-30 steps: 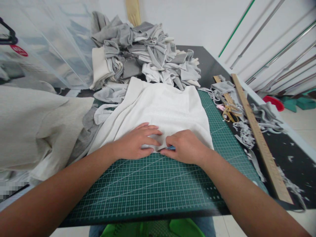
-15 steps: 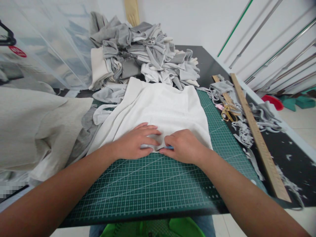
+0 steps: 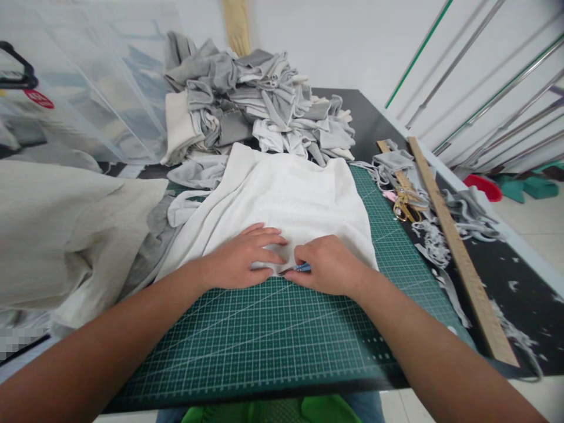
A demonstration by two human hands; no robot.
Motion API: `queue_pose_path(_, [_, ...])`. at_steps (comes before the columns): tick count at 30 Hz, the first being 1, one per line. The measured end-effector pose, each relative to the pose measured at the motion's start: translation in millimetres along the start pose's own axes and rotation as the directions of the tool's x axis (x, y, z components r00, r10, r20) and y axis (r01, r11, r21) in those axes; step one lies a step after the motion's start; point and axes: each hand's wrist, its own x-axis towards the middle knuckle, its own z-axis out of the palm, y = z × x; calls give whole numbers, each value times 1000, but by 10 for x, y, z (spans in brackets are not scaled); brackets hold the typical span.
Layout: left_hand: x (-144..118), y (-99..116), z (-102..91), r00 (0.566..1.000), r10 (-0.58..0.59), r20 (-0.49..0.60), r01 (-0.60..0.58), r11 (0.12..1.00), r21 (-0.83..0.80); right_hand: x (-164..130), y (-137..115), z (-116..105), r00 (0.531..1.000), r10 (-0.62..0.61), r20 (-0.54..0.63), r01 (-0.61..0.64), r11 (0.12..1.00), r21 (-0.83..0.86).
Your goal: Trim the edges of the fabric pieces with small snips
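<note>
1. Green cutting mat (image 3: 282, 341) covers the near table edge; every position below is given relative to it.
2. At the mat's middle, left hand (image 3: 240, 261) lies palm down with fingers spread flat, pressing the near hem of the white cloth (image 3: 291, 200) onto the mat.
3. Right hand (image 3: 328, 267) sits just right of the left one, fingers curled and pinched on a small blue-handled tool (image 3: 299, 268). Its thin tip points left, toward the left fingertips, and meets the cloth's hem. What kind of tool it is cannot be made out.
4. Judgement: the work at the hem goes best with the left hand keeping the cloth taut and flat, fingertips clear of the point, and the tool moved in short, low strokes so only thread or the top layer is caught.
5. The cloth reaches from the grip away across the mat's far half; the worked spot lies directly between the two hands, touching both.
6. Left of the mat: a beige fabric sheet (image 3: 66, 229).
7. Right of the mat: wooden ruler (image 3: 458, 252), gold scissors (image 3: 405, 202), and grey scraps.
8. Beyond the mat's far edge: heap of grey and white garments (image 3: 259, 106).
</note>
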Motion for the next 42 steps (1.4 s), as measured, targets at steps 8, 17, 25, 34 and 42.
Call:
queue_pose_path(8, [-9,-1,-5,1000,-9,1,9,1000,-7,3,-6,2,1000,-10,-8,10,1000,-8])
queue_pose_path(17, [4,5,-4,1000,-9,1,9,1000,-16,1,-12,-18,1000,-13,12,13,1000,-19])
queue_pose_path(25, [-2,2,-8,1000,-5,-1,5,1000,-10,3,-6,-6,1000,-17,-7,17,1000,-16])
queue_pose_path(34, [-1,8,-9,1000,-3,-2,2,1000,-6,1,1,9,1000,-6,11,6,1000,4])
queue_pose_path(42, [-2,8,-18,1000,-4,0,4,1000,-14,-9,-13,-41,998,-35,43,32,997,65])
